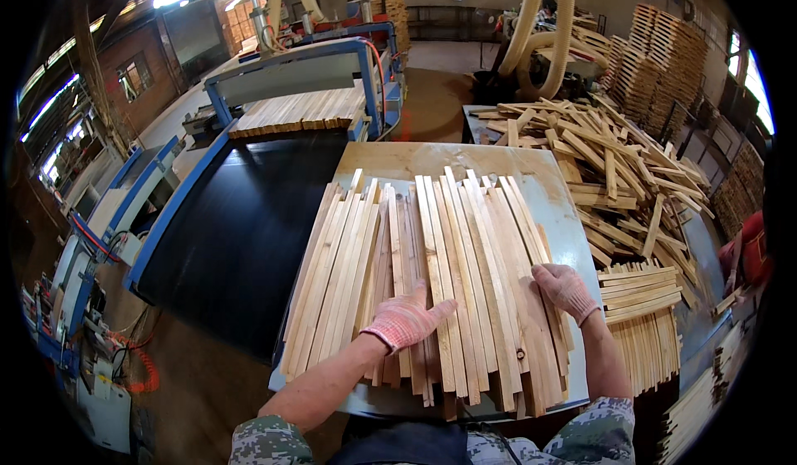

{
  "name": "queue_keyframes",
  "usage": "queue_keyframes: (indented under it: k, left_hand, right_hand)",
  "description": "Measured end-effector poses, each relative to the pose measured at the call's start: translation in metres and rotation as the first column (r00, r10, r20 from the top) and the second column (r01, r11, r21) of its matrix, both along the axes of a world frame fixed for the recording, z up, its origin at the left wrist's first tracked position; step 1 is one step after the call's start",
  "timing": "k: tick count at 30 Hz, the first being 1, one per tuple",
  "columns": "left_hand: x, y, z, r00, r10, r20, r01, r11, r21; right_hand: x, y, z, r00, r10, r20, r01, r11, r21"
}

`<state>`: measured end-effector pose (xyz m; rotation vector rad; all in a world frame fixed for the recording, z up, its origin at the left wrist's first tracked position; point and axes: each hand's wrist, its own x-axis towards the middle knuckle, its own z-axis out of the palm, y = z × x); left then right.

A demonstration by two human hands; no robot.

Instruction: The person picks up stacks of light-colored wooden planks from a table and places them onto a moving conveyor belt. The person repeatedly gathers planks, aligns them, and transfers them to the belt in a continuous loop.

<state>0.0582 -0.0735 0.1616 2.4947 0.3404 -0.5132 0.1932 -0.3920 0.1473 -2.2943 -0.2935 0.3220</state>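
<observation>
Long pale wooden strips (461,282) lie side by side across the work table (573,216), their ends uneven. Some darker strips sit lower between the lighter ones. My left hand (411,315), in a pink-and-white knitted glove, rests on the middle of the strips with its thumb and fingers apart. At the right side of the row, my right hand (566,289), gloved alike, is closed with its fingers curled at the edge of an outer strip. Part of its grip is hidden by the hand itself.
Left of the table runs a black conveyor belt (241,224) in a blue frame, with a row of strips (303,110) under the machine. Loose strips (614,154) are heaped at the right, above neater stacks (643,340). Ribbed hoses (564,33) hang behind.
</observation>
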Motion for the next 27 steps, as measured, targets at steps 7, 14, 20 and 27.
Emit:
queue_keyframes:
  k: [7, 14, 20, 27]
  left_hand:
    - [0.025, -0.017, -0.003, 0.992, -0.036, -0.124, 0.041, 0.998, 0.036]
    - [0.009, -0.023, -0.023, 0.985, 0.143, 0.091, -0.113, 0.953, -0.281]
    - [-0.012, 0.011, 0.013, 0.974, 0.136, 0.18, -0.058, 0.922, -0.383]
    - [-0.055, 0.093, 0.033, 0.944, 0.192, 0.27, -0.034, 0.867, -0.497]
  right_hand:
    - [0.002, 0.028, 0.005, 0.996, -0.055, 0.076, 0.08, 0.924, -0.373]
    - [0.002, 0.029, 0.001, 0.995, -0.091, 0.048, 0.1, 0.962, -0.255]
    - [-0.032, 0.049, 0.012, 0.977, -0.172, 0.127, 0.186, 0.977, -0.109]
    - [-0.071, 0.121, 0.043, 0.966, -0.142, 0.215, 0.125, 0.988, 0.092]
